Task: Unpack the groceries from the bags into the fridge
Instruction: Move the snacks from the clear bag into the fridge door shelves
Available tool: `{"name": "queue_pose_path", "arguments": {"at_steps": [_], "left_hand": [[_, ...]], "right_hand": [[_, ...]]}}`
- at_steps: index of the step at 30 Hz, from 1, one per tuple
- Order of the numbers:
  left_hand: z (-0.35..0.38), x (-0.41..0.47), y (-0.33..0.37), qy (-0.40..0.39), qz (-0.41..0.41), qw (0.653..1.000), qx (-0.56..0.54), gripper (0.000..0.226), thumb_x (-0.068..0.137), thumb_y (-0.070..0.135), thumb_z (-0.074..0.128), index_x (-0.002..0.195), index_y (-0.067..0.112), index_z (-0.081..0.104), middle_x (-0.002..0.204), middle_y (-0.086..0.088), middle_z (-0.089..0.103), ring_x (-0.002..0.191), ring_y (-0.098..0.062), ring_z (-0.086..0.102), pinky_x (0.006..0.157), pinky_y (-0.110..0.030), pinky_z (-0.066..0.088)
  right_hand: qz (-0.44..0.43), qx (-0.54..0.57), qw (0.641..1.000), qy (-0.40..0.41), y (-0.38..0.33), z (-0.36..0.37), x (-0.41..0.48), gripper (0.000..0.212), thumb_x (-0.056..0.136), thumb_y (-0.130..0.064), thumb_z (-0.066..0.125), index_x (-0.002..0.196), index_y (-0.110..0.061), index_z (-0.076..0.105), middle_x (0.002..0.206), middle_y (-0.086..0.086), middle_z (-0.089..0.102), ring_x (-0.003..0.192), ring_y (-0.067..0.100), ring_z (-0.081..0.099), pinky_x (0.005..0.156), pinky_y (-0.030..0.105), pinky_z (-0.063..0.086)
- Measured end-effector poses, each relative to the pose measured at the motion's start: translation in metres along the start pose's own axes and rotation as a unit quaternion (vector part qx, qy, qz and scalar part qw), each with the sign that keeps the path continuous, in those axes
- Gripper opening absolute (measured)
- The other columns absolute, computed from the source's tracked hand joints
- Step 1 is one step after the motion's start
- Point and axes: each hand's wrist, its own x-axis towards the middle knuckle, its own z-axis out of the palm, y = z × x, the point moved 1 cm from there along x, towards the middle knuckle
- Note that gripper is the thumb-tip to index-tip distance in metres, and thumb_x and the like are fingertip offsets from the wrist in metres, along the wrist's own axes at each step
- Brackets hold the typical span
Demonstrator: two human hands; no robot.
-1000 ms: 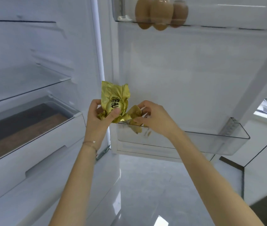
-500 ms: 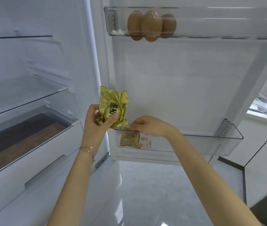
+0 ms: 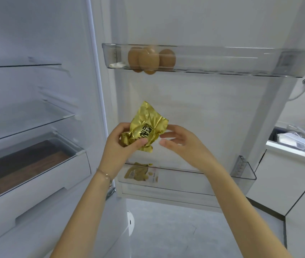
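The left hand (image 3: 118,144) covers some print on the gold packet (image 3: 148,123); counter clutter (image 3: 296,138) is cropped.

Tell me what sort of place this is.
Most likely a home kitchen, at an open fridge: brown eggs sit in a clear door shelf, glass shelves line the inside, and a white counter with containers stands at the right. The left hand holds a gold packet.
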Motion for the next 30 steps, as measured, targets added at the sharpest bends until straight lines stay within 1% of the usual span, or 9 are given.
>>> {"name": "queue_pose_path", "arguments": {"at_steps": [2,5,8,13,19,21,23,27,30], "left_hand": [[0.013,0.001,0.004,-0.020,0.003,1.000,0.005,0.033,0.069,0.024,0.084,0.094,0.019,0.063,0.088,0.009,0.067,0.082,-0.011,0.064,0.074,-0.025,0.055],[0.034,-0.001,0.007,-0.042,0.002,0.999,0.010,0.035,0.065,0.026,0.083,0.093,0.018,0.063,0.084,0.014,0.067,0.077,-0.008,0.063,0.071,-0.022,0.054],[0.047,-0.003,0.003,-0.042,0.018,0.998,0.053,0.038,0.066,0.032,0.086,0.095,0.023,0.064,0.090,0.010,0.066,0.083,-0.015,0.063,0.075,-0.029,0.054],[0.056,-0.002,0.004,-0.054,0.051,0.993,0.095,0.040,0.068,0.043,0.080,0.101,0.028,0.063,0.098,0.010,0.066,0.092,-0.011,0.062,0.082,-0.026,0.052],[0.045,0.004,0.019,-0.064,0.084,0.980,0.167,0.043,0.078,0.047,0.070,0.117,0.037,0.058,0.115,0.024,0.060,0.114,-0.001,0.054,0.099,-0.019,0.041],[0.040,0.005,0.019,-0.038,0.118,0.955,0.270,0.045,0.081,0.060,0.063,0.121,0.041,0.054,0.122,0.030,0.053,0.123,0.004,0.044,0.108,-0.022,0.032],[0.039,0.004,0.018,-0.012,0.171,0.910,0.377,0.053,0.084,0.064,0.053,0.127,0.033,0.054,0.127,0.022,0.051,0.133,-0.010,0.037,0.115,-0.038,0.023],[0.045,0.007,0.019,0.009,0.228,0.836,0.500,0.060,0.086,0.065,0.044,0.131,0.026,0.054,0.141,0.003,0.049,0.141,-0.028,0.029,0.117,-0.054,0.014],[0.045,0.014,0.017,0.015,0.229,0.810,0.540,0.065,0.086,0.067,0.040,0.134,0.025,0.053,0.143,0.000,0.048,0.141,-0.030,0.030,0.116,-0.056,0.016]], "right_hand": [[0.014,0.081,0.996,-0.025,-0.005,-0.004,-0.005,0.033,0.090,-0.036,0.061,0.122,-0.027,0.056,0.111,-0.004,0.070,0.098,0.012,0.068,0.092,0.032,0.054],[0.038,0.174,0.983,-0.040,-0.004,-0.004,-0.013,0.051,0.082,-0.048,0.055,0.121,-0.015,0.059,0.111,0.004,0.072,0.100,0.019,0.070,0.088,0.035,0.056],[0.053,0.221,0.974,-0.024,0.002,-0.006,-0.016,0.041,0.086,-0.038,0.061,0.118,-0.013,0.063,0.108,0.006,0.073,0.099,0.024,0.070,0.086,0.038,0.057],[0.039,0.215,0.975,0.032,0.005,-0.015,-0.017,0.029,0.084,-0.016,0.074,0.111,-0.008,0.066,0.102,0.008,0.074,0.094,0.021,0.071,0.076,0.032,0.059],[-0.085,0.147,0.975,0.146,-0.029,-0.033,-0.017,0.028,0.079,-0.013,0.078,0.103,-0.018,0.064,0.091,-0.004,0.074,0.087,0.013,0.071,0.075,0.030,0.058],[-0.124,0.135,0.968,0.171,-0.043,-0.040,-0.018,0.034,0.079,-0.014,0.079,0.106,-0.016,0.060,0.093,0.004,0.073,0.086,0.020,0.071,0.076,0.037,0.059],[-0.171,0.092,0.963,0.188,-0.058,-0.048,-0.018,0.032,0.078,-0.019,0.079,0.102,-0.015,0.058,0.089,0.005,0.072,0.084,0.023,0.070,0.075,0.042,0.058],[-0.272,0.014,0.936,0.223,-0.091,-0.060,-0.013,0.029,0.078,-0.016,0.079,0.096,-0.013,0.057,0.084,-0.003,0.071,0.078,0.017,0.069,0.069,0.029,0.055],[-0.316,-0.014,0.911,0.266,-0.113,-0.065,-0.007,0.030,0.078,-0.019,0.080,0.098,-0.018,0.057,0.085,-0.009,0.069,0.078,0.013,0.068,0.072,0.028,0.055]]}}
